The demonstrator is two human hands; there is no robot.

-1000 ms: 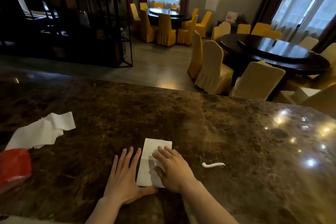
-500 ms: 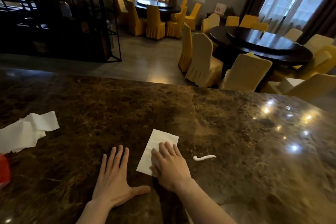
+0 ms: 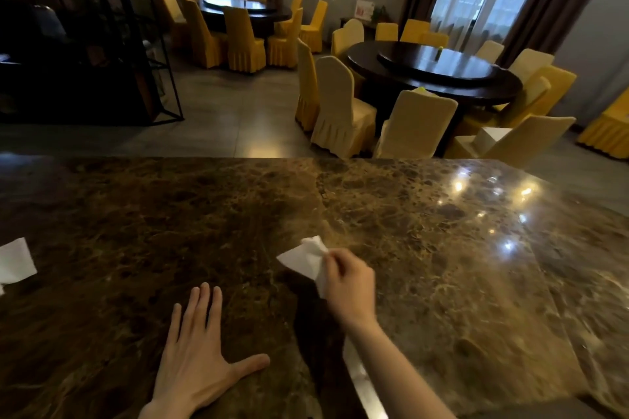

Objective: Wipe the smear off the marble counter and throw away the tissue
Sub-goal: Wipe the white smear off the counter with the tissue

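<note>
My right hand (image 3: 347,282) is closed on a white tissue (image 3: 304,258), which sticks out crumpled to the left of my fingers, low over the brown marble counter (image 3: 442,265). The white smear does not show; my right hand and the tissue cover the spot where it lay. My left hand (image 3: 197,347) lies flat on the counter, fingers spread, nearer to me and to the left of the tissue. It holds nothing.
Another white tissue (image 3: 15,260) lies at the counter's left edge of view. Beyond the counter stand round dark dining tables (image 3: 439,75) ringed by yellow-covered chairs (image 3: 340,105), and a black shelf frame (image 3: 136,44) at far left.
My right hand has gathered the flat tissue off the counter and moved right, over where the smear lay. The view has shifted right, so the left tissue sits at the frame edge.
</note>
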